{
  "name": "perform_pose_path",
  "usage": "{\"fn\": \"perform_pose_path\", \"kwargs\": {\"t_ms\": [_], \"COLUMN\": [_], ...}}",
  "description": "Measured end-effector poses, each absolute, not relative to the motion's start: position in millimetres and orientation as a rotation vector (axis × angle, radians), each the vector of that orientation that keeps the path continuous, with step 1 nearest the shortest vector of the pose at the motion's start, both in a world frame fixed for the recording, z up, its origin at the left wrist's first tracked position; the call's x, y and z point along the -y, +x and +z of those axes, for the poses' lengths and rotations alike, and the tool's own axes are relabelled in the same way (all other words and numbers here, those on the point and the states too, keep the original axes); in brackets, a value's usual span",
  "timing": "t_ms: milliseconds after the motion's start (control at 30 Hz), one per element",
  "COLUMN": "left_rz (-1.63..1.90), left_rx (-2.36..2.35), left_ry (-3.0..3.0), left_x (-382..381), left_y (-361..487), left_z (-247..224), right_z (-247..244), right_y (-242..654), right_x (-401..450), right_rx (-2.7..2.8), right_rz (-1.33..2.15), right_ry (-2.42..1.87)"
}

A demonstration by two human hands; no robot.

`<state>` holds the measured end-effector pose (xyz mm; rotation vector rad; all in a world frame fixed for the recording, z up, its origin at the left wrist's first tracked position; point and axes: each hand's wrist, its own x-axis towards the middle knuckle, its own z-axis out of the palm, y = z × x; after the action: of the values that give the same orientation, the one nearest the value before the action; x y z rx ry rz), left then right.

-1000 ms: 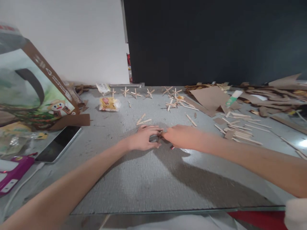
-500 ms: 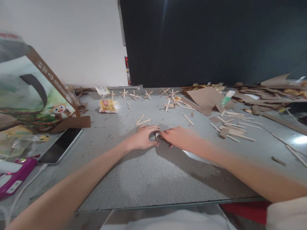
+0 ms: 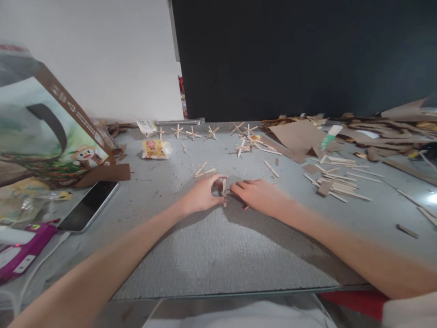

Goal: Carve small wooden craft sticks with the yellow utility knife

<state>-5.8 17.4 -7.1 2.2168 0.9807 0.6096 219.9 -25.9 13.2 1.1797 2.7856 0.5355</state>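
My left hand (image 3: 204, 193) pinches a short wooden stick (image 3: 224, 187) upright between thumb and fingertips, near the middle of the table. Close on its right, my right hand (image 3: 256, 195) is closed around a thin tool whose dark tip points at the stick. A red end (image 3: 246, 207) of that tool shows below the fingers; its kind is mostly hidden. Just beyond my left hand lie two sticks (image 3: 202, 169) set at an angle, and another loose stick (image 3: 271, 169) rests beyond my right hand.
Several star-shaped stick pieces (image 3: 212, 132) stand along the back with a yellow packet (image 3: 156, 149). A stick pile (image 3: 336, 186), cardboard (image 3: 297, 136) and a glue stick (image 3: 330, 137) are at right. A phone (image 3: 89, 207), purple device (image 3: 25, 253) and printed box (image 3: 51, 132) sit left.
My right hand has drawn slightly right, away from my left fingers, so more of the upright stick shows. The view has shifted a little.
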Motion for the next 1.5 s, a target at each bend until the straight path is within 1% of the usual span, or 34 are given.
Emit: {"fn": "perform_pose_path", "kwargs": {"t_ms": [133, 633, 800, 933, 1033, 1167, 1233, 1333, 1500], "left_rz": [0.586, 0.686, 0.72, 0.83, 0.877, 0.907, 0.916, 0.933, 0.935], "left_rx": [-0.892, -0.741, -0.706, -0.817, -0.92, -1.001, -1.013, -1.007, -0.994], "left_ry": [1.967, 1.574, 1.59, 1.699, 1.758, 1.8, 1.794, 1.787, 1.83], "left_x": [-9, -2, 1, 4, 8, 8, 8, 8, 14], "left_y": [-3, 4, 6, 8, 10, 9, 8, 8, 12], "left_z": [-3, 1, 3, 2, 1, -1, -2, -5, -7], "right_z": [12, -3, -2, 5, 14, 21, 23, 24, 25], "right_y": [224, 237, 239, 237, 233, 224, 220, 214, 209], "right_x": [26, 17, 16, 17, 25, 38, 42, 46, 46], "right_rx": [-2.835, -3.149, -3.202, -3.119, -3.018, -2.979, -2.955, -2.924, -2.893], "right_rz": [0.598, 0.553, 0.477, 0.426, 0.271, -0.261, -0.459, -0.551, -0.546], "right_ry": [1.189, 1.147, 1.17, 1.286, 1.526, 1.807, 1.88, 1.908, 1.921]}}
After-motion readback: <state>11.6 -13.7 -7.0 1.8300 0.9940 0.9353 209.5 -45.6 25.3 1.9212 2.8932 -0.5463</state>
